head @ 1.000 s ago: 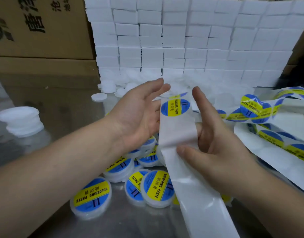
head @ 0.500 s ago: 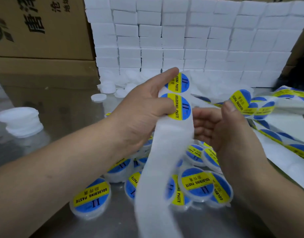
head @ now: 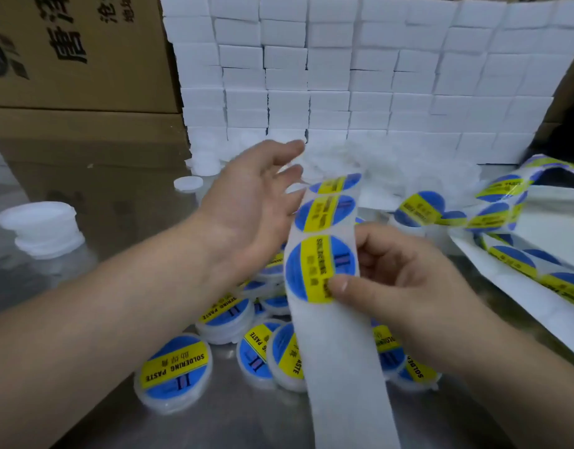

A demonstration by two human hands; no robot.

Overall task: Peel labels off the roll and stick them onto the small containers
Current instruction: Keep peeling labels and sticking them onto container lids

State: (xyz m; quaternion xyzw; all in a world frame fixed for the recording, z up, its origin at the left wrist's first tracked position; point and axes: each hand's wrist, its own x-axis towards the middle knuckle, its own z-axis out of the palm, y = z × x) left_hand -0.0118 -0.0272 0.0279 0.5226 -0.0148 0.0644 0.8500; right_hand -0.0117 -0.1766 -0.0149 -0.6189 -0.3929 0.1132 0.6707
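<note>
"Steel table (head: 246, 422), a wall of small white boxes (head: 344, 76) behind it, brown cartons (head: 78, 59) on the left. That's my feed."

"How far along?"

"Partway, I'd judge. A cluster of labelled containers (head: 174, 367) lies below the hands. Unlabelled white tubs (head: 41, 228) sit stacked at the far left, and more label strip (head: 506, 202) trails off to the right."

"And the hands?"

"My right hand (head: 402, 286) pinches the backing strip (head: 340, 367), with the thumb on the lower edge of the lowest label (head: 315, 270) and the fingers curled behind. My left hand (head: 246, 209) is spread, fingers straight, gripping nothing I can see."

"Materials?"

"Glossy round blue labels with a yellow band, on limp, waxy-looking paper. The containers are shallow discs of translucent plastic."
</note>
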